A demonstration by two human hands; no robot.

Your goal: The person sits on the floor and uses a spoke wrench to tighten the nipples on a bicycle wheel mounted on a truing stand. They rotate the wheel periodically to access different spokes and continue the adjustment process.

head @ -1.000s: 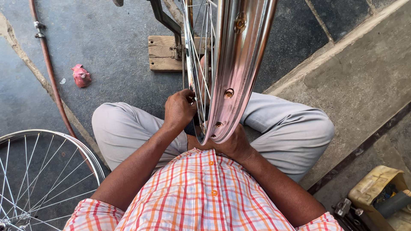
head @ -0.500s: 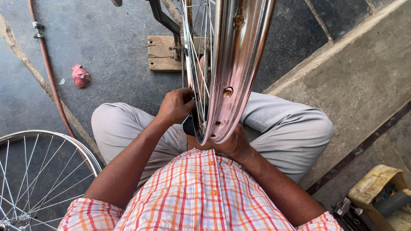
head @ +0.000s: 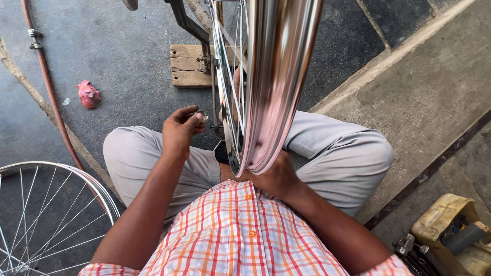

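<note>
You are sitting on the grey stone floor (head: 123, 46) with your knees apart, and a big shiny metal bicycle wheel rim (head: 279, 76) stands upright between your legs. Your right hand (head: 279, 176) is wrapped around the bottom of the rim, right in front of your checked shirt, with its grip closed tight on the metal. Your left hand (head: 179, 130) is just beside the thin silver spokes (head: 230, 92) but apart from them. Its fingertips are pinched shut on a tiny silver metal piece (head: 202, 116). A small wooden block (head: 188, 65) lies on the floor behind the wheel. A second spoked wheel (head: 46, 214) lies by your left leg, near a long reddish hose (head: 48, 87).
</note>
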